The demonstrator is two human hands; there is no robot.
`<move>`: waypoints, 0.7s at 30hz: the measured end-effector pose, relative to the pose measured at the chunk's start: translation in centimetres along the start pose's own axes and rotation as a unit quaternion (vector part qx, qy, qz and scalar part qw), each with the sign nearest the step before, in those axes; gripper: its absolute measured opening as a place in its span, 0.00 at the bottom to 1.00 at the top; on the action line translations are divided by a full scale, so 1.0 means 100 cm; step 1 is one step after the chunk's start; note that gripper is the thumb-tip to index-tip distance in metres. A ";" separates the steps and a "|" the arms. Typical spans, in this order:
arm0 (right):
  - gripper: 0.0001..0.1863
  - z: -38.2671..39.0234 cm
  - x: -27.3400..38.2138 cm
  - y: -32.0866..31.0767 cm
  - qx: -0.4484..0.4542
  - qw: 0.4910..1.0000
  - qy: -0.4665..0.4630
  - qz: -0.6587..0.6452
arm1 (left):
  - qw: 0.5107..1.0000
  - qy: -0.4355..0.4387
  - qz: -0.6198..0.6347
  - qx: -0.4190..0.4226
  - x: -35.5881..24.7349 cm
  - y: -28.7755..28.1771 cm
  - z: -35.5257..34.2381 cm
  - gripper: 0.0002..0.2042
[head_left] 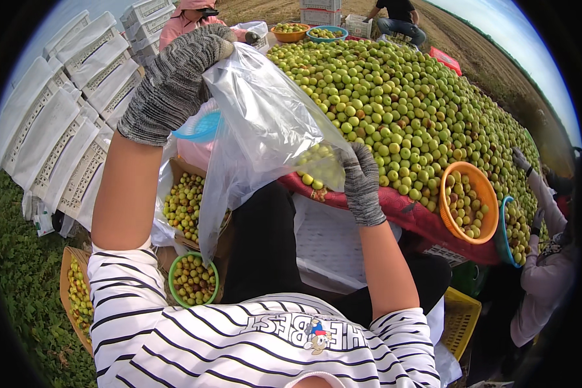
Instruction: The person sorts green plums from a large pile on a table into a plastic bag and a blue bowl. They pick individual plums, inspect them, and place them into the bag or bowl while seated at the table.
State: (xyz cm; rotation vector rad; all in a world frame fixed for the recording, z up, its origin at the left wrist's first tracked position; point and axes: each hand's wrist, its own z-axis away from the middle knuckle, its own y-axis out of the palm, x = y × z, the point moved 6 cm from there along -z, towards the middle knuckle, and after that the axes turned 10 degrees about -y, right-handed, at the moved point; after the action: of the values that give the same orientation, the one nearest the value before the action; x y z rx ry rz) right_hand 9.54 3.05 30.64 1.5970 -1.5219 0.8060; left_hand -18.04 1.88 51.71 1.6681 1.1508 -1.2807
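A clear plastic bag point(262, 110) is stretched out in front of me, its lower part hanging loose over my leg. My left hand point(191, 71), in a grey knitted glove, is raised high and closed on the bag's upper corner. Lower and to the right, my right hand point(361, 178) pinches the bag's other edge, also in a grey glove. Right behind the bag and my right hand lies a big heap of small green fruit point(394, 116), some browned. Several of these fruits show through the film.
Stacked white crates point(77, 123) stand at the left. Fruit fills a cardboard box point(174, 171), a green basket point(194, 254) and an orange basket point(491, 187). A yellow crate point(462, 317) sits low right. Other people work at the right and far side.
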 end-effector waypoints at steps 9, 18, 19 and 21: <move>0.21 -0.025 0.075 -0.075 0.173 0.983 0.006 0.069 | 0.619 0.307 -0.705 -0.162 -0.005 0.001 -0.015 0.17; 0.18 -0.096 0.100 -0.151 0.214 0.805 -0.046 0.551 | 0.645 -0.029 -0.763 -0.030 0.020 -0.026 -0.035 0.16; 0.17 -0.103 0.104 -0.152 0.186 0.807 -0.077 0.555 | 0.582 -0.050 -0.809 -0.068 0.020 -0.042 -0.046 0.16; 0.15 -0.119 0.108 -0.155 0.105 0.809 -0.100 0.569 | 0.534 -0.027 -0.828 -0.170 -0.002 -0.074 -0.064 0.18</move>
State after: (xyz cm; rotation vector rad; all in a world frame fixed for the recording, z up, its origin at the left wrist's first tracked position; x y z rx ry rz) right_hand 26.62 7.61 44.23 0.7503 -2.6471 1.4899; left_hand -22.99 10.24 53.23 -0.3312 2.8468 -1.7021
